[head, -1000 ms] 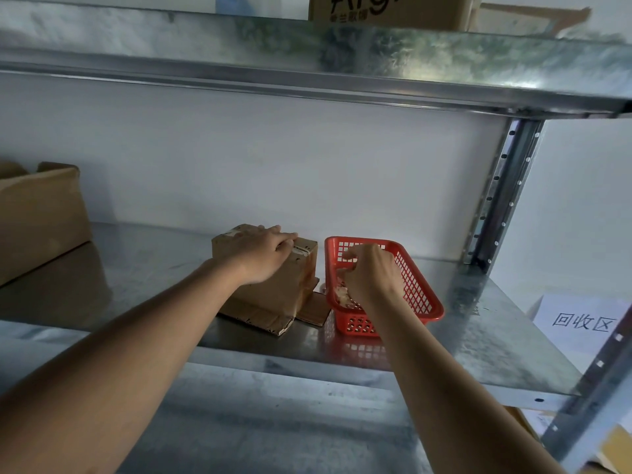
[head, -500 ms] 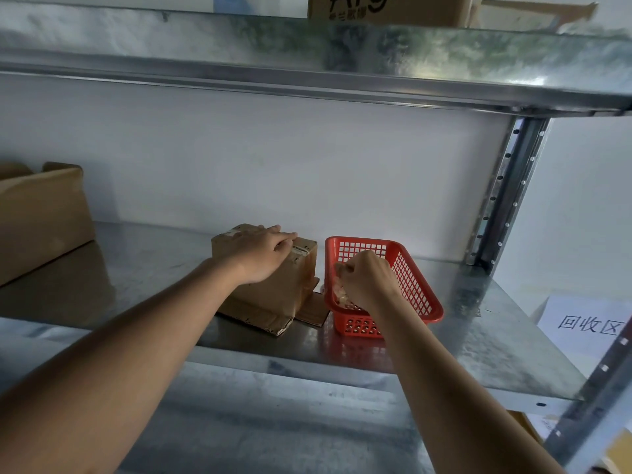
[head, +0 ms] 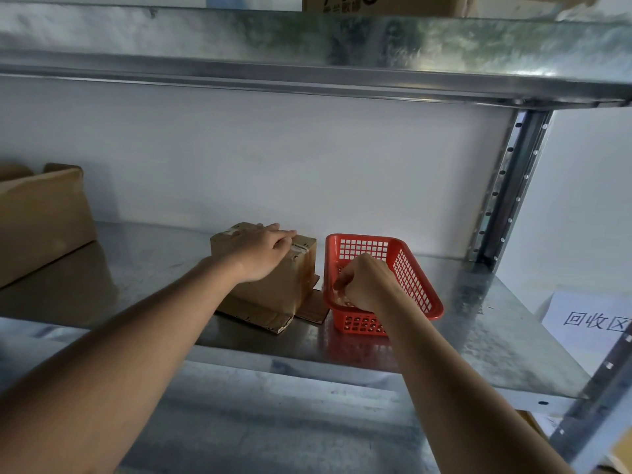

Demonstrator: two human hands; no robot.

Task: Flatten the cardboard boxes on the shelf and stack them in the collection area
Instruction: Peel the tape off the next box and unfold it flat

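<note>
I am watching my left hand (head: pixel 261 253) lying across the top of the small cardboard box (head: pixel 270 285), fingers draped over its far taped edge, palm pressing down rather than clamping. My right hand (head: pixel 364 283) is curling down into the red basket (head: pixel 410 268); it seems to be pinching something pale, a scrap of tape perhaps, but I cannot tell for sure from here.

What I am worrying about: the box is standing upside-down on its splayed-out flaps, so if I am pressing off-centre it could be skidding on the smooth metal shelf (head: pixel 478 319) instead of collapsing. Any tape left on the top seam would be keeping the walls rigid, and forcing it could be tearing the board. The basket is sitting just beside the box, at its 3 o'clock, nearly touching a flap, so a sliding box could be shoving it toward the shelf edge.

The box is sitting directly under my left hand, mid-shelf, at about 9 o'clock from my right hand. A larger box (head: pixel 41 220) is waiting well apart at 9 o'clock, not yet flattened. The collection-area sign (head: pixel 595 319) is showing at 3 o'clock, below shelf level.
</note>
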